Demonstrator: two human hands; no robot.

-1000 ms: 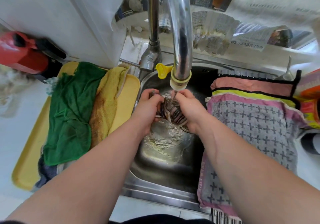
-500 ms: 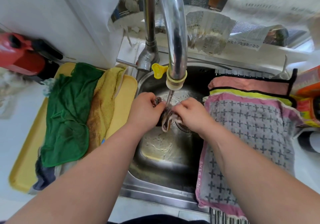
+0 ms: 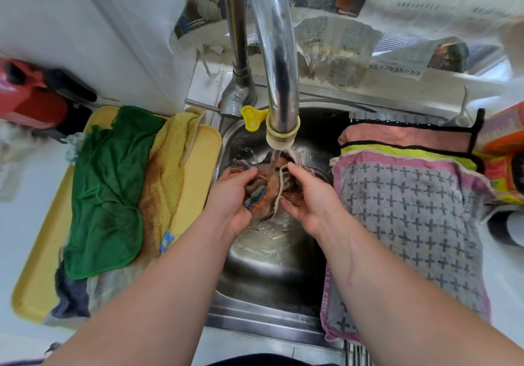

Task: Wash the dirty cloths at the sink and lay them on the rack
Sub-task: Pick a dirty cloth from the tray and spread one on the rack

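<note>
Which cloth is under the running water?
The orange striped cloth, gripped between the left hand and right hand beneath the tap. The green cloth and yellow cloth lie on the tray, and the cross-patterned cloth lies right of the sink.

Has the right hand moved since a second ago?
Yes. The right hand, gripping the cloth, has drawn back toward the person, farther from the faucet nozzle.

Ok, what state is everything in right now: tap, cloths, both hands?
Curved chrome tap: running, stream hitting the cloth.
Striped orange and grey cloth: wet, bunched, held over the steel sink.
Left hand: grips the cloth.
Right hand: grips the cloth.
Green cloth: draped on the yellow tray.
Grey cross-patterned cloth: laid flat on the rack.
</note>
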